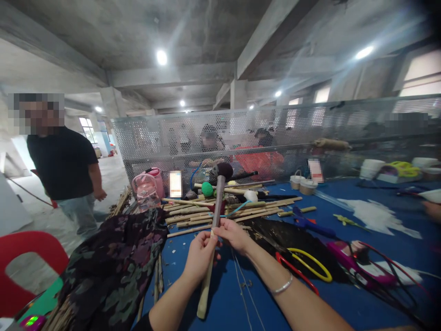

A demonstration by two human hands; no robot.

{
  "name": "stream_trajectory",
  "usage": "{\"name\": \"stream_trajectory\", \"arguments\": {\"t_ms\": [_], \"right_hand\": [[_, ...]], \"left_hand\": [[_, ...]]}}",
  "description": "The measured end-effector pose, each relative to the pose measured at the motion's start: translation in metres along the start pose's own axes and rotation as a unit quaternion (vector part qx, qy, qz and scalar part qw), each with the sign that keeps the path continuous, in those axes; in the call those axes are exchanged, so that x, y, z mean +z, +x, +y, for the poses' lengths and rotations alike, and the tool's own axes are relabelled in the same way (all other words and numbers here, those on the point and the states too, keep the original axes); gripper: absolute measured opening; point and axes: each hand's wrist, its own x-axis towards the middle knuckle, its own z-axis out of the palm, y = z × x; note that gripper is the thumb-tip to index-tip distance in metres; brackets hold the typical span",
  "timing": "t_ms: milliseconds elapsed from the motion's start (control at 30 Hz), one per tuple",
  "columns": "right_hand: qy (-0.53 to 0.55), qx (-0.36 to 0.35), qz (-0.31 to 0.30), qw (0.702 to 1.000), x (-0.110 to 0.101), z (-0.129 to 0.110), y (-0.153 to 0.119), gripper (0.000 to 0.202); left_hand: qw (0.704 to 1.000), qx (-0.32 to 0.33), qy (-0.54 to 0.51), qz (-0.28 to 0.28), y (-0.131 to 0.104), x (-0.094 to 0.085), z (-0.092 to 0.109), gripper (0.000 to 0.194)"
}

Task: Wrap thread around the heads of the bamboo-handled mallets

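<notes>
A pale wooden stick (206,294) rises from near the table's front, its upper part wrapped in grey-brown material (219,197) and topped by a dark rounded head (224,170). Around the stick, below the wrapping, my left hand (200,253) is closed. My right hand (234,234) pinches the lower end of the wrapped part, right beside the left one. Thin pale threads (243,285) hang down onto the blue table below my hands.
Behind my hands lies a pile of sticks (193,214) with a green ball (207,189). Scissors with red and yellow handles (310,264) and a blue tool (315,225) lie right. Dark patterned cloth (120,271) covers the left. A person (62,161) stands beyond.
</notes>
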Motion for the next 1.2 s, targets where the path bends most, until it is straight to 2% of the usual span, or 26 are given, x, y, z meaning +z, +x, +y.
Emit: {"name": "stream_trajectory", "arguments": {"t_ms": [67, 200, 267, 467, 600, 667, 833, 1067, 1200], "right_hand": [[-0.027, 0.0, 0.019, 0.999, 0.001, 0.002, 0.002, 0.035], [-0.042, -0.007, 0.034, 0.999, 0.003, 0.002, 0.004, 0.035], [-0.037, 0.001, 0.028, 0.999, 0.003, 0.001, 0.003, 0.036], [0.023, 0.01, -0.031, 0.999, -0.003, -0.005, -0.002, 0.037], [0.018, 0.012, -0.006, 1.0, -0.006, 0.003, -0.001, 0.035], [0.01, 0.006, 0.007, 1.0, -0.007, 0.007, 0.0, 0.034], [0.003, -0.012, 0.004, 1.0, -0.004, 0.009, 0.003, 0.037], [0.021, 0.027, -0.018, 0.999, -0.001, -0.005, -0.003, 0.036], [0.026, 0.03, -0.01, 0.999, 0.003, -0.005, -0.003, 0.033]], "left_hand": [[0.999, 0.006, 0.038, 0.013, 0.001, -0.001, -0.003, 0.032], [0.987, 0.104, 0.082, 0.091, 0.001, -0.002, -0.007, 0.028], [0.985, 0.125, 0.074, 0.088, 0.001, -0.002, -0.007, 0.026], [0.998, 0.059, -0.018, 0.022, 0.0, -0.002, -0.002, 0.035], [0.999, 0.019, -0.044, -0.005, 0.001, -0.002, 0.001, 0.038], [1.0, 0.016, -0.02, 0.002, 0.001, -0.003, 0.001, 0.037], [0.995, 0.059, 0.028, 0.075, 0.001, -0.003, -0.003, 0.034], [0.998, 0.01, -0.06, 0.021, 0.0, -0.001, 0.003, 0.039], [0.999, 0.014, -0.041, -0.002, 0.002, -0.004, 0.001, 0.037]]}}
